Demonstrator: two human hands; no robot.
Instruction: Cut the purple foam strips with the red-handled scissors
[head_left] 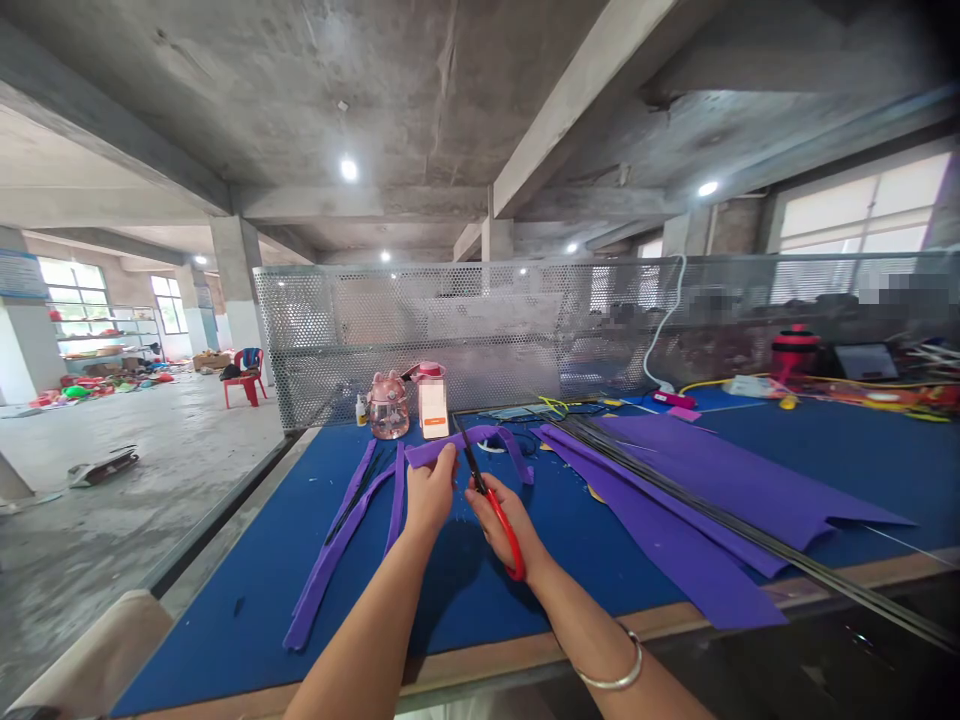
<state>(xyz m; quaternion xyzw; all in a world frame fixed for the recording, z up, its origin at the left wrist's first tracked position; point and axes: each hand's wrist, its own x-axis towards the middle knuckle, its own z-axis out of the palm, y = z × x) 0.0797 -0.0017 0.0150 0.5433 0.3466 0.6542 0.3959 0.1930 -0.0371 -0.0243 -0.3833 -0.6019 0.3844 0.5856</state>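
Pinched in my left hand (433, 492) is one end of a purple strip (491, 436), which arches over to the right and droops at its far end. My right hand (504, 522) grips red-handled scissors (495, 505), their dark blades pointing up and away beside the strip. Whether the blades touch the strip I cannot tell. More purple strips (330, 575) and thin dark rods lie to the left on the blue table top (247, 610). Purple sheets (675, 500) lie to the right, with a bundle of long dark wires (697, 515) across them.
Behind my hands stand a phone (434, 410), a pink clear bottle (388, 408) and a small white bottle (361, 410). A perforated metal screen (420, 320) borders the table's back. Farther right are a pink power strip (673, 400) and a red bottle (795, 355).
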